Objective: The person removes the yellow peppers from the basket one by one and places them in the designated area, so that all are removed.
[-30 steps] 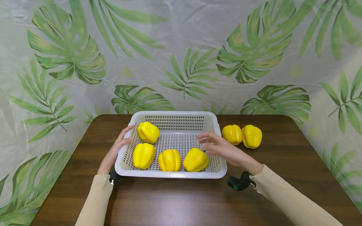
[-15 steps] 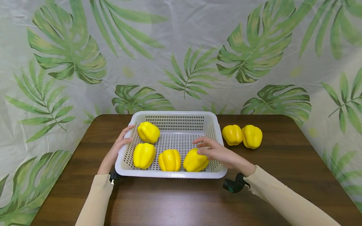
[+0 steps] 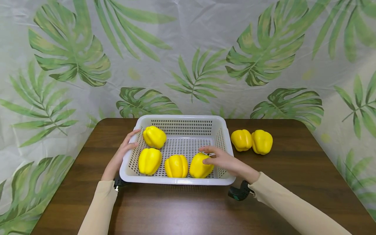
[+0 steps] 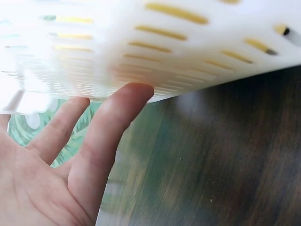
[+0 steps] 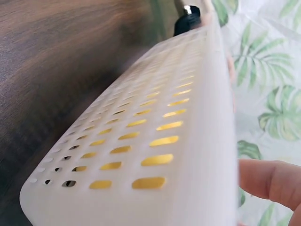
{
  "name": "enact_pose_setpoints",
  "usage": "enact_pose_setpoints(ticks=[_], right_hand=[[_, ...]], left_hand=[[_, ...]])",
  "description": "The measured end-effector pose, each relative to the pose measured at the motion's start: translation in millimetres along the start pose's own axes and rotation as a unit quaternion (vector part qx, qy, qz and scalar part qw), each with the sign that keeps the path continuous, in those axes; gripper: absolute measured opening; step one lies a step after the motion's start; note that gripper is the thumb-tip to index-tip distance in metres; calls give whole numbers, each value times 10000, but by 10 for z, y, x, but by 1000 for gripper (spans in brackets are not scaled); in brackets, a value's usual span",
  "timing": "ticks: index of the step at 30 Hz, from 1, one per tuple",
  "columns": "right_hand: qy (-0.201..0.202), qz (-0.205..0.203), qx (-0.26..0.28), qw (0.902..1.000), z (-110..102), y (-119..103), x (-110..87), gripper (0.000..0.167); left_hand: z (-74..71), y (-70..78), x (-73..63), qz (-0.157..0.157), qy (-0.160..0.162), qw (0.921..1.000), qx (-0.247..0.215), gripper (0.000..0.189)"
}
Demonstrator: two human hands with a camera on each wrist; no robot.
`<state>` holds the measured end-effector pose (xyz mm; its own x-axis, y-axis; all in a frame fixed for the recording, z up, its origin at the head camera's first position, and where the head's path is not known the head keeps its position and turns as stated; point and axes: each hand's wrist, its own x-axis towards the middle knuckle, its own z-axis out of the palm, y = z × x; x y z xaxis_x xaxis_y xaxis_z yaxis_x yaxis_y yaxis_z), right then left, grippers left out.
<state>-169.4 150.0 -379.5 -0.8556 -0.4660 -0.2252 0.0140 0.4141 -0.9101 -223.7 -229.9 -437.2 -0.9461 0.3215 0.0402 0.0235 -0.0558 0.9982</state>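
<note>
A white perforated plastic basket (image 3: 177,181) stands on the table with several yellow bell peppers inside. Two of them, an upper pepper (image 3: 154,137) and a lower pepper (image 3: 149,161), lie along its left side; another pepper (image 3: 176,166) is at the front middle. My left hand (image 3: 119,156) rests its fairly straight fingers against the basket's outer left wall; the left wrist view shows the thumb (image 4: 113,127) touching it. Reaching over the right rim, my right hand (image 3: 224,161) holds the front-right pepper (image 3: 199,168) between thumb and fingers; the contact is partly hidden.
Two more yellow bell peppers, one nearer the basket (image 3: 241,140) and one farther right (image 3: 262,142), lie side by side on the brown wooden table (image 3: 176,212). Behind the table hangs a leaf-patterned cloth (image 3: 188,49).
My right hand has moved left and slightly down onto the front-right pepper, which has turned a little and shifted left. My left hand and the basket stay in place.
</note>
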Motion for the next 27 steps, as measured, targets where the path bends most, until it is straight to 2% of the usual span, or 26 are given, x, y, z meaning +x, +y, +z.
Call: enact_pose_setpoints(ticks=[14, 21, 27], right_hand=[[-5, -231, -795, 9966, 90, 8, 21, 52], [94, 87, -888, 9960, 120, 5, 28, 54], [51, 113, -689, 9975, 136, 8, 47, 52]], left_hand=[[-16, -6, 15, 25, 21, 9999, -169, 51], [-7, -12, 13, 38, -17, 9999, -120, 51], [-2, -14, 13, 33, -2, 10000, -70, 52]])
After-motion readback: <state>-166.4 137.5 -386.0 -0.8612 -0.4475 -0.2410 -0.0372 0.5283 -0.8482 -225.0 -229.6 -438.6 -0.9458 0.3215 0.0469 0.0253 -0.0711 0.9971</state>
